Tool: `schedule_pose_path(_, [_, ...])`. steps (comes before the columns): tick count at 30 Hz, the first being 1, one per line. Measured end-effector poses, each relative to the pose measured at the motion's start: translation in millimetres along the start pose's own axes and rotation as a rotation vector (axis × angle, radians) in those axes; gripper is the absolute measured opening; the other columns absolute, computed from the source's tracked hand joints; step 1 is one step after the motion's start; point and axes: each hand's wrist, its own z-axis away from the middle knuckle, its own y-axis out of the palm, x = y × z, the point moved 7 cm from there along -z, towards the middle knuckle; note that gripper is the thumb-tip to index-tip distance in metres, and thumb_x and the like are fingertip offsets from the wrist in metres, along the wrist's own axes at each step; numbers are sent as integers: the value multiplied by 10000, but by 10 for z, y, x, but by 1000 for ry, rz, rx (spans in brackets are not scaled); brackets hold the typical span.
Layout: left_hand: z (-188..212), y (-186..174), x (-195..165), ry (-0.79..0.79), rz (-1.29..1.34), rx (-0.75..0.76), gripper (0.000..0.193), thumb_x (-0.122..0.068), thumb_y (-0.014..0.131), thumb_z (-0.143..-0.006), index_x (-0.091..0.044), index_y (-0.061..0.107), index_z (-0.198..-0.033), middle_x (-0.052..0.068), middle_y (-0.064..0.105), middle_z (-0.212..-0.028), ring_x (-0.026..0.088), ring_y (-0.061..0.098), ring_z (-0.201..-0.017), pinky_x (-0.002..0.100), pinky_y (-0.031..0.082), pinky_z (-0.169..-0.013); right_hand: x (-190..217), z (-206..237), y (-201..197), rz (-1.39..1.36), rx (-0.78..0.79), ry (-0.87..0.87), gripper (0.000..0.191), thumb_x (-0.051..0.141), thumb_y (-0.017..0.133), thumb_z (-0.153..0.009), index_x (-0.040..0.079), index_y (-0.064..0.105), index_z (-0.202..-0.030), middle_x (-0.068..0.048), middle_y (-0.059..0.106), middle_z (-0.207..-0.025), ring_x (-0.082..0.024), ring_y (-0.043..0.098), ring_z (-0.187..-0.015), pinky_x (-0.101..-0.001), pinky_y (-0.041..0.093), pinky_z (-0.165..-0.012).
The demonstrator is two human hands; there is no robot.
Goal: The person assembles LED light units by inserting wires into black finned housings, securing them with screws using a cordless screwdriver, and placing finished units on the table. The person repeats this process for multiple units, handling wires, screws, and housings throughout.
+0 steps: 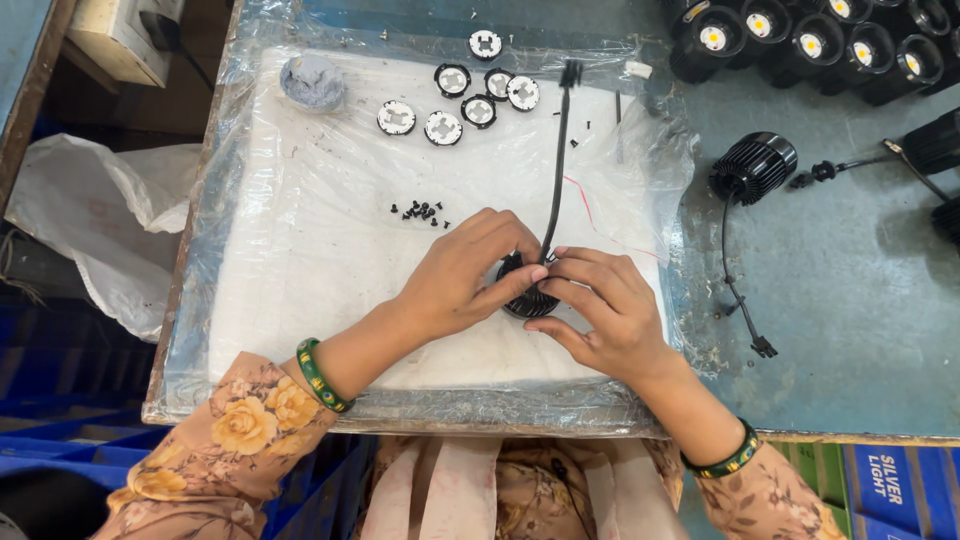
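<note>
At the centre of the frame a black ribbed lamp body (528, 300) rests on the white pad (300, 260), its black cable (558, 160) running straight toward the top edge. The left hand (465, 275) and right hand (600, 310) both curl closed around it, fingertips meeting on top.

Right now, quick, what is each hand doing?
Left hand: closed on the black lamp body.
Right hand: closed on the same lamp body, fingers at its top.
</note>
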Motion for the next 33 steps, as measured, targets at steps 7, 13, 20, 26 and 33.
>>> schedule_pose_path(7, [35, 29, -30, -32, -3, -14, 158, -216, 723, -965, -101, 618, -988, 13, 636, -963, 228, 612, -893, 343, 508, -728, -20, 27, 36, 104, 1, -111, 444, 309, 939, -723, 61, 726, -1024, -75, 681, -1075, -289, 666, -1051, -396, 502, -792])
schedule_pose_path(13, [36, 28, -35, -58, 15, -2, 162, -213, 735, -961, -98, 626, -989, 13, 641, -955, 224, 615, -892, 337, 506, -707, -24, 42, 41, 61, -10, -162, 430, 313, 944, -739, 64, 719, -1007, -68, 688, -1066, -277, 665, -1038, -386, 493, -783])
schedule_pose_path(20, [109, 47, -75, -21, 46, -31, 168, -200, 751, -960, -91, 626, -993, 16, 668, -986, 221, 638, -923, 335, 525, -760, -36, 35, -7, 44, 62, -197, 408, 318, 942, -776, 64, 723, -1007, -48, 695, -1064, -243, 667, -1020, -397, 480, -839])
schedule_pose_path(26, [101, 46, -55, -26, 57, -2, 172, -194, 755, -956, -86, 629, -1000, 24, 672, -996, 234, 645, -932, 340, 533, -779, -2, 54, 48, 77, 13, -139, 368, 343, 907, -785, 97, 727, -991, -34, 690, -1060, -230, 641, -1046, -469, 437, -929])
schedule_pose_path(33, [149, -117, -54, 152, 28, 190, 305, -267, 802, -872, -110, 668, -1096, 60, 635, -1239, 253, 625, -1227, 348, 549, -966, -23, 45, 54, 6, 8, -109, 355, 291, 906, -792, 87, 725, -1019, -41, 709, -1116, -239, 660, -1078, -413, 458, -921])
